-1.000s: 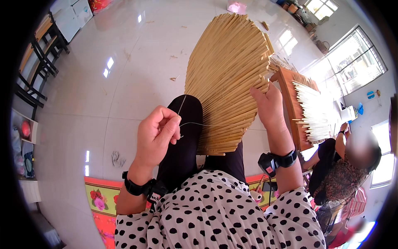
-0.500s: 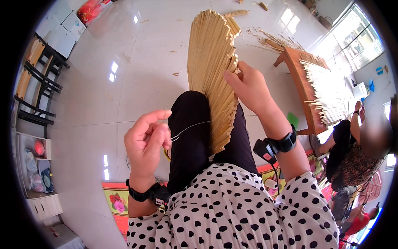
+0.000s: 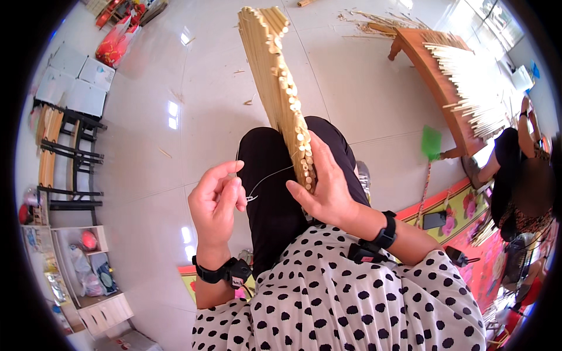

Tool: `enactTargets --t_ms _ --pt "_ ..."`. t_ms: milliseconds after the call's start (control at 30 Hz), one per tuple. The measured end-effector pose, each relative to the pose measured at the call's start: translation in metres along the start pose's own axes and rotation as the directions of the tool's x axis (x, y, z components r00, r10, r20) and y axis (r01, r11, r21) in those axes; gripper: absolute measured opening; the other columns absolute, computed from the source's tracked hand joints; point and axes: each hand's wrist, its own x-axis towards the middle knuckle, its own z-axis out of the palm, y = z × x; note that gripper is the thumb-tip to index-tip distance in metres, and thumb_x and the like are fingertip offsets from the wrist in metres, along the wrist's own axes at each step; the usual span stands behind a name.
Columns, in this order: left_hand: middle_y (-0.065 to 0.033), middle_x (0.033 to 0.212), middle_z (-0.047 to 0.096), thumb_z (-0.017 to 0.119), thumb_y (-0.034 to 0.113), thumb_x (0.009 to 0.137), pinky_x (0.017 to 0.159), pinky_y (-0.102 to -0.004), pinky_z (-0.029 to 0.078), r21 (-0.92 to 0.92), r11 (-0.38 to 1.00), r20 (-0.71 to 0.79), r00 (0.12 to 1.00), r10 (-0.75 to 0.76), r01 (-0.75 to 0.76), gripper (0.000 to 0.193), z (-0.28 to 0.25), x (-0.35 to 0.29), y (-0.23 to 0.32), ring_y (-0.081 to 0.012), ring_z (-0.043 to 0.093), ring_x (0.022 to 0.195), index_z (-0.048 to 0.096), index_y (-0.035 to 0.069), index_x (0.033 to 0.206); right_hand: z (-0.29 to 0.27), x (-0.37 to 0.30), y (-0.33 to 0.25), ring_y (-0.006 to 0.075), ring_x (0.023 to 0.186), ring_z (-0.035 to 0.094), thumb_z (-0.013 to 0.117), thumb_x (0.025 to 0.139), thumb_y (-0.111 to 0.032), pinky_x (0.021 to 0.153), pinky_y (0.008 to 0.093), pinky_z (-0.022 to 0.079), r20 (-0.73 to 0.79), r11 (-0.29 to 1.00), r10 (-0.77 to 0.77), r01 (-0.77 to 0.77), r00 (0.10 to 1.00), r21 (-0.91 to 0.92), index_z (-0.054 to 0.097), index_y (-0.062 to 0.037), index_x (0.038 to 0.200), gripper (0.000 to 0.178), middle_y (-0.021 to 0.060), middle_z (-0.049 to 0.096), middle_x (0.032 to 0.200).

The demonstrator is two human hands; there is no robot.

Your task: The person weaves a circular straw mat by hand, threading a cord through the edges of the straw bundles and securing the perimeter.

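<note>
A panel of pale yellow plant stalks, laid side by side, stands tilted edge-on over my lap. Its round cut ends face me. From its lower part a thin white thread arcs left across my dark trouser leg. My left hand is closed in a pinch on this thread, and a small loop of it hangs beside the fingertips. My right hand lies along the panel's right side near its bottom. Its fingers are stretched out and its thumb is spread to the left, across the lower end.
At the right, a brown wooden table bears many loose stalks. A seated person is beyond it. Stalk scraps lie on the tiled floor. Left are black-framed furniture and a shelf unit; a flowered mat lies right.
The panel has turned more edge-on and its top has swung left. My right hand has moved down from its upper right edge to its lower side. My left hand still pinches the thread.
</note>
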Motion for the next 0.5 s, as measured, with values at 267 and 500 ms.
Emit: enactTargets --t_ms 267,500 --pt "-0.0033 0.065 0.055 0.049 0.000 0.092 0.050 -0.0219 0.040 0.045 0.997 -0.036 0.997 -0.064 0.065 0.017 -0.009 -0.001 -0.009 -0.0090 0.050 0.052 0.059 -0.004 0.104 0.014 0.002 0.026 0.0425 0.129 0.034 0.071 0.072 -0.027 0.108 0.0428 0.030 -0.079 0.964 -0.170 0.183 0.982 0.192 0.027 0.0060 0.142 0.089 0.0257 0.031 0.143" --pt "-0.0172 0.112 0.056 0.046 0.012 0.097 0.084 -0.0401 0.051 -0.179 0.972 0.092 0.986 -0.137 0.152 0.011 0.018 0.013 -0.020 -0.0256 0.060 0.098 0.048 0.002 0.093 0.022 0.002 0.045 0.0429 0.132 0.030 0.074 0.067 -0.025 0.110 0.0469 0.028 -0.084 0.909 -0.281 0.293 0.956 0.297 0.027 0.0013 0.144 0.094 0.0232 0.026 0.148"
